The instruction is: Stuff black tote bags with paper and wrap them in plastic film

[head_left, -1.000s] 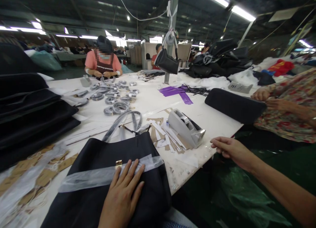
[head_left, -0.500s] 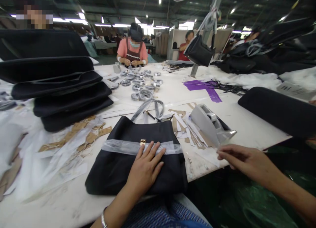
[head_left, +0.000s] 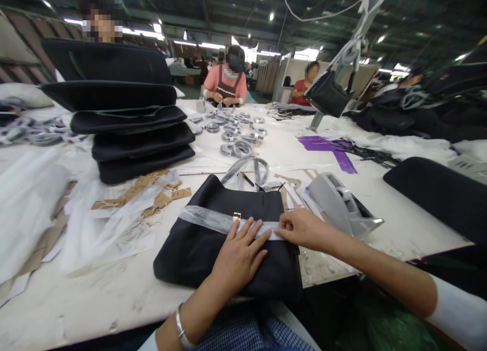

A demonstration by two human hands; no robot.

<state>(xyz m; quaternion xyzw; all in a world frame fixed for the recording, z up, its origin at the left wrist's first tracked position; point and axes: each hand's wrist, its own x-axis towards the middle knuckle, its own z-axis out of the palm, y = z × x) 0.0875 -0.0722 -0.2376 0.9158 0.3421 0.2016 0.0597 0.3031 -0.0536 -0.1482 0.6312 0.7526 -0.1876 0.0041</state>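
Observation:
A black handbag (head_left: pixel 182 259) lies on the table before me, with a gold clasp (head_left: pixel 237 216) and a translucent plastic strip (head_left: pixel 205 218) across its front. Flat on the bag rests my left hand (head_left: pixel 239 257), fingers spread, their tips on the strip just below and right of the clasp. My right hand (head_left: pixel 300 229) is closed in a pinch at the strip's right end; whatever its fingertips hold is too small to make out. Wrapped handles (head_left: pixel 243 163) stretch away behind the bag. A grey tape dispenser (head_left: pixel 331 199) stands just beyond my right forearm.
Stacked black bags (head_left: pixel 140 143) rise at the left, near brown paper tags (head_left: pixel 137 191) and white plastic sheets (head_left: pixel 30 209). Wrapped coiled straps (head_left: pixel 241 148) lie farther back, before a co-worker (head_left: pixel 226 84). Purple strips (head_left: pixel 327 147) and another black piece (head_left: pixel 429 199) are at the right.
My right hand has moved left from beside the tape dispenser to the right end of the strip on the bag. My left hand stays flat on the bag. The view has shifted leftward.

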